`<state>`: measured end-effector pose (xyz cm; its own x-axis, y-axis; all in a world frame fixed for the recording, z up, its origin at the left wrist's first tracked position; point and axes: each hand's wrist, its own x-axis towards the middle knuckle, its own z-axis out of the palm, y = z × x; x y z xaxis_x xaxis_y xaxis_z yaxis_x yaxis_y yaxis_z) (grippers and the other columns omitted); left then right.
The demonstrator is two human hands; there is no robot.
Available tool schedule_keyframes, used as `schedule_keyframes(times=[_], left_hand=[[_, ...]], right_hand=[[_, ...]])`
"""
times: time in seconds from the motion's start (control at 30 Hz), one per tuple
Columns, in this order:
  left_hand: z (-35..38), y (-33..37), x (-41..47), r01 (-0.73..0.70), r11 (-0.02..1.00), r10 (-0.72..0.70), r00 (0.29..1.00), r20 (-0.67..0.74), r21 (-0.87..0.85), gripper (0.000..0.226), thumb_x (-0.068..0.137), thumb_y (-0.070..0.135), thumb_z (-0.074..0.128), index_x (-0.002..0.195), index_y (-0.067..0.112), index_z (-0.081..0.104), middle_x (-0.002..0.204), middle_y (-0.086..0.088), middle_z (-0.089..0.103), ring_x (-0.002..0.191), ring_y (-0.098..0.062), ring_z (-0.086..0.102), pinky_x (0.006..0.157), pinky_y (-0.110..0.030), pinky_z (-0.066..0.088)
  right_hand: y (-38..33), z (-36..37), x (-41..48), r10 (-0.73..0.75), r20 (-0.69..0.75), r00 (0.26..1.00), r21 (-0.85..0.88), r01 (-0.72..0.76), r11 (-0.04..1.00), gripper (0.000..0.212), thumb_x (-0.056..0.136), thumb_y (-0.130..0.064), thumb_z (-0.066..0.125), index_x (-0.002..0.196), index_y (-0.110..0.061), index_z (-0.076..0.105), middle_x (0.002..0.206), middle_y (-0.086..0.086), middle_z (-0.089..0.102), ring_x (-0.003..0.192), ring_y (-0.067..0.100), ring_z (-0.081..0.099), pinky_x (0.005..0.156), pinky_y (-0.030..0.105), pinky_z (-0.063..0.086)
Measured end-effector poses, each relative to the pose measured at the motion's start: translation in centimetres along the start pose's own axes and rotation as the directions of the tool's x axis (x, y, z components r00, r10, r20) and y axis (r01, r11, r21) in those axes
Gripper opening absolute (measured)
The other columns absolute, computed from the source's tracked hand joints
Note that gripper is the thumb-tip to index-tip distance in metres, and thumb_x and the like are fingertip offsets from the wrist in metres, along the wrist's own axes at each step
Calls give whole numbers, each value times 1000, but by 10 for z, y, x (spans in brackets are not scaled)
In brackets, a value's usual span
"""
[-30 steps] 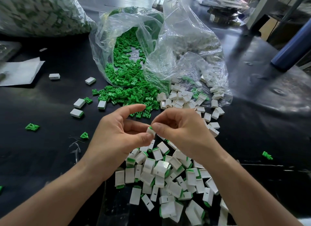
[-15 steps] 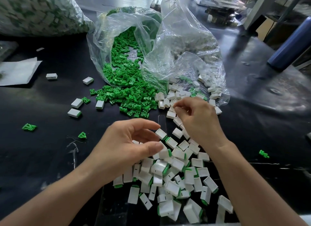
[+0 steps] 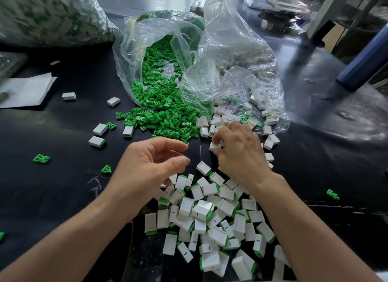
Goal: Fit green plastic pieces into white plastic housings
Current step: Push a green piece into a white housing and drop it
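My right hand (image 3: 237, 153) reaches toward one o'clock, fingers curled and pinching a single white housing (image 3: 214, 146) just above the black table (image 3: 63, 189). It is at the near edge of the loose white housings (image 3: 220, 118) spilling from a clear bag (image 3: 241, 56) at one o'clock.

My left hand (image 3: 151, 166) hovers at nine o'clock from the right. Its fingers are loosely curved, thumb and forefinger apart with nothing between them.

The green pieces (image 3: 165, 122) lie heaped at twelve o'clock, just beyond my left fingertips. They pour out of a second clear bag (image 3: 134, 50) whose crumpled mouth overlaps the first bag's.

Below both wrists, at six o'clock, a pile of fitted housings (image 3: 210, 214) with green ends showing crowds the table. My right forearm hides its right side.

A few lone housings (image 3: 100, 129) sit at ten o'clock, with stray green pieces (image 3: 41, 158) at nine and three. Farther off are a sheet of white paper (image 3: 27, 90) at ten, a big stuffed bag (image 3: 52, 14) at eleven and a dark blue cylinder (image 3: 365, 59) at two.
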<state>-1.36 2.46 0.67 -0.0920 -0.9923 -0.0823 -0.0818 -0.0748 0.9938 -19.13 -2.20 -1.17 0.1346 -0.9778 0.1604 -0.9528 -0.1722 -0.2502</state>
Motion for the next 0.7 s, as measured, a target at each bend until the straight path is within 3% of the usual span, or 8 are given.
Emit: schedule_keyframes(times=[0.1, 0.23, 0.33, 0.47, 0.57, 0.7], left_hand=[[0, -1, 2, 2, 1000, -3, 1000, -20, -12, 20, 77, 4, 68, 84, 22, 68, 77, -2, 74, 67, -11, 69, 48, -17, 49], [-1, -4, 5, 15, 999, -18, 998, -61, -52, 25, 78, 6, 68, 94, 25, 66, 82, 1, 74, 69, -11, 70, 50, -17, 51], [-1, -5, 6, 22, 998, -25, 998, -54, -53, 27, 78, 8, 68, 97, 26, 64, 83, 3, 73, 72, -12, 70, 52, -19, 53], [-2, -6, 7, 33, 999, -34, 998, -51, -34, 28, 79, 5, 67, 96, 28, 63, 83, 5, 73, 75, -13, 70, 54, -18, 53], [-1, -6, 8, 33, 999, -34, 997, -62, -17, 28, 79, 6, 68, 95, 28, 63, 83, 5, 73, 77, -14, 70, 56, -19, 54], [0, -2, 6, 13, 999, -14, 999, -39, -29, 33, 66, 22, 72, 98, 25, 63, 80, 5, 73, 70, -11, 69, 54, -17, 52]], right_hand=[[-2, -2, -3, -61, -55, 997, 35, 63, 997, 15, 89, -21, 55, 104, -19, 56, 113, -1, 53, 109, 19, 41, 86, 27, 20], [-15, -9, -9, -166, -165, 972, 207, 199, 958, 7, 86, -14, 59, 93, -13, 61, 93, 0, 64, 93, 22, 53, 79, 31, 26], [-23, -8, -14, -254, -155, 955, 147, 276, 950, 9, 81, -9, 61, 89, -11, 60, 89, 2, 64, 91, 25, 53, 76, 32, 21], [-17, -6, -11, -220, -59, 974, 82, 225, 971, 10, 90, -13, 52, 100, -15, 51, 96, -4, 51, 93, 18, 48, 76, 26, 20], [-14, -9, -10, -181, -75, 981, 227, 194, 954, 11, 90, -12, 53, 101, -11, 54, 94, -2, 50, 88, 18, 50, 83, 28, 32], [-29, -13, -17, -331, -114, 937, 381, 349, 856, 11, 84, -3, 60, 94, -1, 62, 89, 1, 55, 75, 14, 49, 65, 19, 41]])
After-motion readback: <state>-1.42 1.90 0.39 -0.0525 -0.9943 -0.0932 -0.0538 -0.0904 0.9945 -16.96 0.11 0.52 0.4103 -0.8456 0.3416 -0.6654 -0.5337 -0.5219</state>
